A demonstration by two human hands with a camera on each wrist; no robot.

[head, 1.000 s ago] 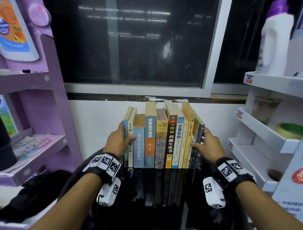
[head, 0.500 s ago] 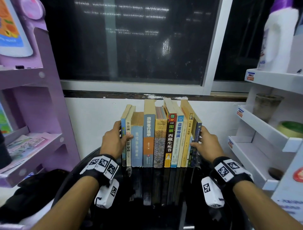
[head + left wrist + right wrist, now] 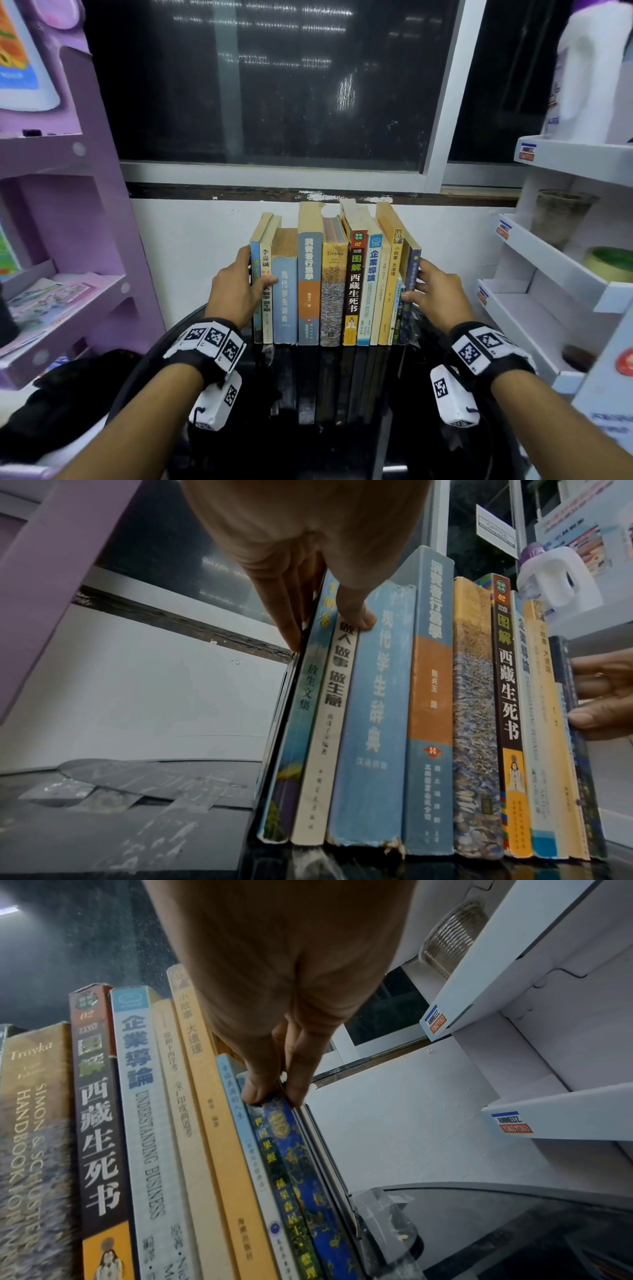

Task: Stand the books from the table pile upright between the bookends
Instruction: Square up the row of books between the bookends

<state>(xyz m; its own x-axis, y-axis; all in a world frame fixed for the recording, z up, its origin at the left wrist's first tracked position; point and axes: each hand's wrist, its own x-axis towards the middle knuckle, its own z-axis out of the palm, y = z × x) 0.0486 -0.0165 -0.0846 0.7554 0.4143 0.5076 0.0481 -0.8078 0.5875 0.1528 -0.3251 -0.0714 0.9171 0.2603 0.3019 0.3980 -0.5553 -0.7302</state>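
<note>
**Both hands clamp the ends of the standing row**

The left hand (image 3: 236, 291) has its thumb (image 3: 356, 615) curled across the spines of the first two books while its fingers (image 3: 287, 610) lie flat along the outer face of the thin black bookend (image 3: 277, 723), so it pinches that end of the row. The right hand (image 3: 436, 296) does the same at the other end: thumb (image 3: 257, 1088) on the spine of the dark blue patterned book (image 3: 308, 1164), fingers (image 3: 301, 1074) down the outer side beside the second black bookend (image 3: 329, 1158).

Between them the row of upright books (image 3: 334, 284) stands spine-out on the glossy black round table (image 3: 342, 445), against the white wall under the dark window (image 3: 274, 85).

Only the wrist views show the bookends; from the head they are hidden behind the hands. The head view alone shows the purple shelf unit (image 3: 51, 222) to the left and the white shelf unit (image 3: 565, 274) to the right, with a white detergent bottle (image 3: 585, 75) on top.

Compared with a second ago, both hands keep the same hold and the row looks unchanged; only the camera has tipped slightly, putting the books a little higher in view.
</note>
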